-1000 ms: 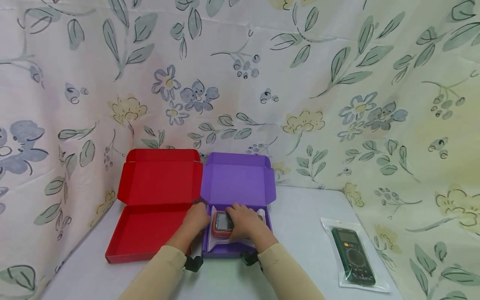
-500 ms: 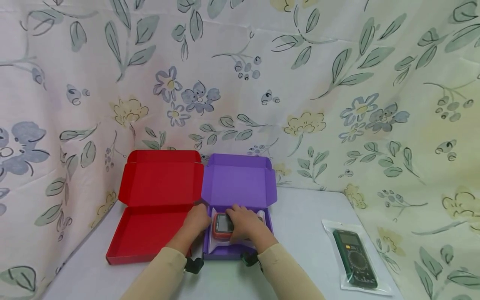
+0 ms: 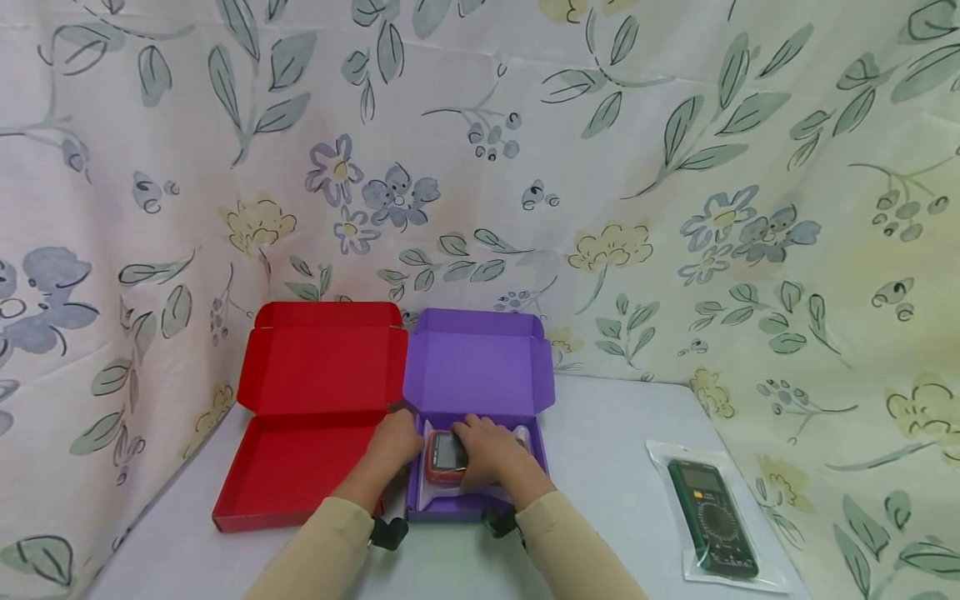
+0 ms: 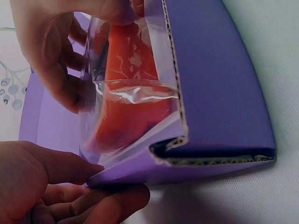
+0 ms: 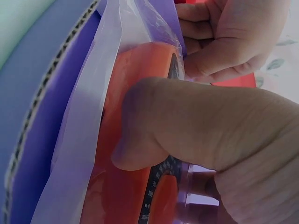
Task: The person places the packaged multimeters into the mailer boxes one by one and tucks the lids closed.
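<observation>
An orange-red multimeter point(image 3: 447, 457) in a clear plastic bag lies inside the open purple box point(image 3: 480, 362). Across it lies my right hand point(image 3: 491, 454), gripping it through the bag; in the right wrist view the thumb point(image 5: 154, 126) presses on its orange side by the dial. My left hand point(image 3: 393, 446) pinches the box's left side wall, thumb on the inside and fingers outside, as the left wrist view shows. Much of the multimeter's face is hidden under the right hand.
Left of the purple box stands an open red box point(image 3: 300, 471), its lid raised. A green multimeter point(image 3: 712, 517) in a clear bag lies on the white table point(image 3: 600, 467) at the right. Floral cloth point(image 3: 480, 167) hangs behind and at the sides.
Both hands keep their hold, with hardly any movement. The whole head view has shifted slightly, so things appear a little lower.
</observation>
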{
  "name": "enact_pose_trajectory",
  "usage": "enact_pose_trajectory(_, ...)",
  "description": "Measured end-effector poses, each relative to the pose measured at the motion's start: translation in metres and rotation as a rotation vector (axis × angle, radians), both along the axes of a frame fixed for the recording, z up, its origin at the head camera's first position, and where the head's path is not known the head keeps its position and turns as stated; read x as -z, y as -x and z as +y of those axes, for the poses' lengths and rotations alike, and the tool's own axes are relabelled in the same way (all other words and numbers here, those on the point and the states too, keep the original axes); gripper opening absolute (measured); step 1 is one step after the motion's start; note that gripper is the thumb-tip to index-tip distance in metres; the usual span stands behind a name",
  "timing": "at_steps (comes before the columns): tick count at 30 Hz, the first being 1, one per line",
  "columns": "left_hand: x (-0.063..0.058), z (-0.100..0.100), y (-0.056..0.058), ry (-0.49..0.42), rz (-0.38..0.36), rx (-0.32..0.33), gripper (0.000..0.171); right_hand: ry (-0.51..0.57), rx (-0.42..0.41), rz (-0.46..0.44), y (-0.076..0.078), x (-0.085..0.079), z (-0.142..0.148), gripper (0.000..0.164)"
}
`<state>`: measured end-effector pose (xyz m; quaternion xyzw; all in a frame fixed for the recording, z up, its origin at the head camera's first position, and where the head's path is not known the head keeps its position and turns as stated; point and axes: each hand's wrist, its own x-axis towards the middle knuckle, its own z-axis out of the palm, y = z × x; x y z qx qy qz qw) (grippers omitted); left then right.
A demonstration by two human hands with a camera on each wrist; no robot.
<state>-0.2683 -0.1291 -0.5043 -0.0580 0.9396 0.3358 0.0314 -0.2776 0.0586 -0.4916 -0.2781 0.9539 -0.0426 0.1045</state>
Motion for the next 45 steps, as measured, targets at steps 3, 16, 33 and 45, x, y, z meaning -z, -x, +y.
enact_pose_trajectory(3,-0.001,0.000,0.000,0.008,0.008,0.001,0.009,0.004,0.002,-0.005,0.000,0.002,0.000,0.094)
enact_pose_trajectory(16,-0.002,0.001,-0.002,-0.010,0.013,0.002,0.016,0.001,0.020,-0.006,0.000,0.012,-0.001,0.099)
enact_pose_trajectory(33,0.003,0.000,0.000,-0.012,0.016,-0.010,0.014,0.059,-0.008,-0.002,0.000,0.017,0.005,0.095)
enact_pose_trajectory(45,0.000,0.003,-0.003,0.017,0.047,0.022,0.009,0.008,-0.020,0.065,-0.007,0.018,0.008,0.098)
